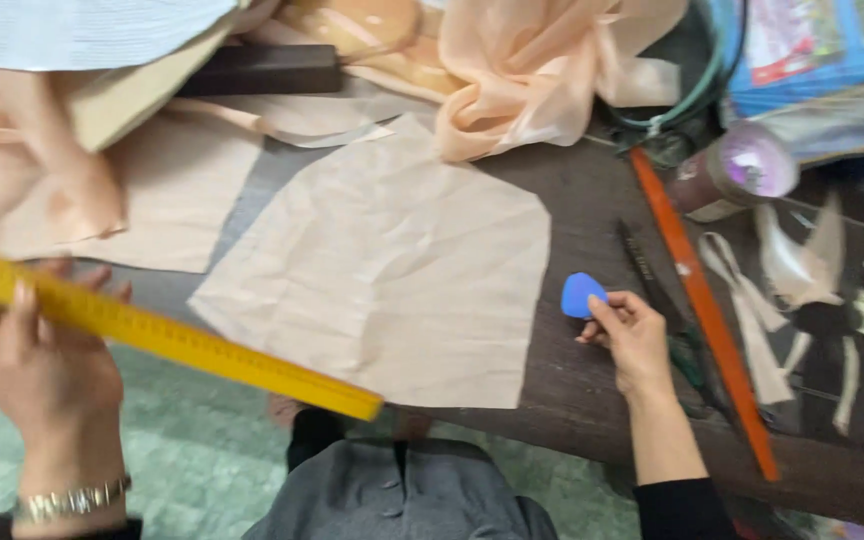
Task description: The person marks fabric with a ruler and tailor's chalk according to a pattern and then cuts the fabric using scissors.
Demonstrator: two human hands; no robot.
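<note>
Seen from above: a person at a dark worktable point(592, 390), both hands occupied.
Left hand point(37, 360): closed around a long yellow ruler point(167, 335), held off the near table edge and slanting down to the right, its tip over the fabric's lower corner.
Right hand point(634, 335): fingers pinching a blue tailor's chalk point(580, 294), just right of the fabric.
Fabric: a pale peach cut piece point(392, 270), flat and creased, between the hands.
Nearby: an orange straightedge point(702, 300) and dark scissors point(667, 320) to the right; loose peach cloth point(522, 80) heaped at the far edge.
</note>
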